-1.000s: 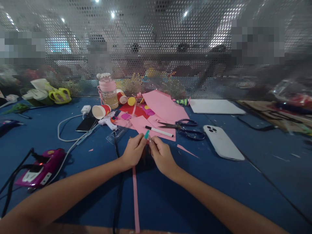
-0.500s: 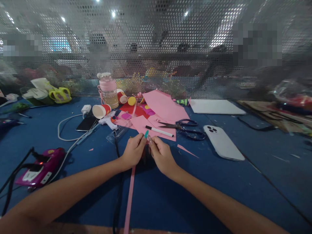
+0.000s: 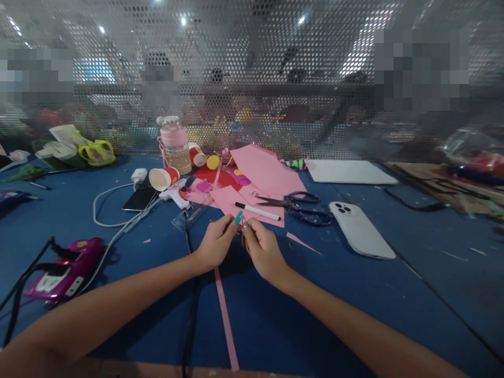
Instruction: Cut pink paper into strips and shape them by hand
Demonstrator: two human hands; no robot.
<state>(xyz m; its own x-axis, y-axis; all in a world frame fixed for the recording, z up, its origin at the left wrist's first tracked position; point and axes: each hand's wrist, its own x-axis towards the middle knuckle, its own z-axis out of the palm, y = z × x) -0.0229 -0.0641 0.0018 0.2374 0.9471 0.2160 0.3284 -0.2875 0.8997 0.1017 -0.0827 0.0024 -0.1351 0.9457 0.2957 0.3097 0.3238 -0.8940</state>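
My left hand (image 3: 214,242) and my right hand (image 3: 262,249) meet fingertip to fingertip over the blue table (image 3: 354,294). Together they pinch the top end of a long pink paper strip (image 3: 226,320), which trails down toward me. Just beyond my fingers lie a white marker with a black cap (image 3: 258,211), pink paper sheets (image 3: 263,173) and dark-handled scissors (image 3: 299,206).
A white phone (image 3: 360,229) lies face down at the right. A glue gun (image 3: 173,195), paper cups (image 3: 161,179), a pink-lidded bottle (image 3: 174,144) and a charger cable (image 3: 106,207) sit left of centre. A magenta device (image 3: 65,270) is at the left. A perforated metal screen (image 3: 252,79) backs the table.
The hanging lower end of the pink strip swung left, then right. My hands stayed almost in place, working the strip's top end.
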